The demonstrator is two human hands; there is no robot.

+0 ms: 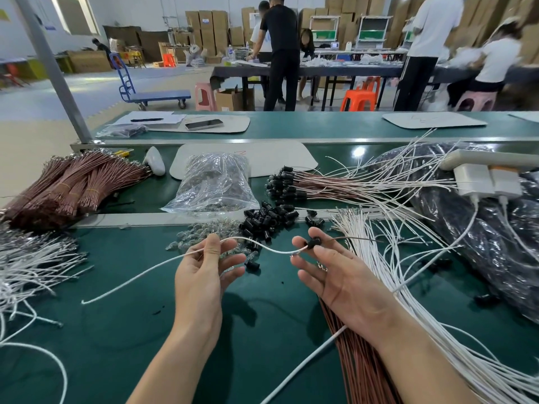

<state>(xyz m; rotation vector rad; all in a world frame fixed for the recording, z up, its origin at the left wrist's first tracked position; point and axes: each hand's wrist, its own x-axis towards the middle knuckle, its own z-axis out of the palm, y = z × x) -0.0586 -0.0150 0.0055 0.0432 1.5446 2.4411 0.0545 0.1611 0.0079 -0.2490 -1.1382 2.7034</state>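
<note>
My left hand (204,266) pinches a white wire (140,275) between thumb and fingers above the green bench. The wire runs right to a small black cap (312,243), which my right hand (335,275) pinches between thumb and forefinger. A thin brown wire (353,238) sticks out of the cap to the right. A small metal terminal (322,266) lies on my right fingers. The white wire's free end trails down to the left on the mat.
Loose black caps (268,218) and small glass bulbs (204,231) lie just beyond my hands. White wires (408,272) and brown wires (364,368) fan out at right, bundled brown wires (73,185) at left, a plastic bag (214,182) ahead. People work at tables behind.
</note>
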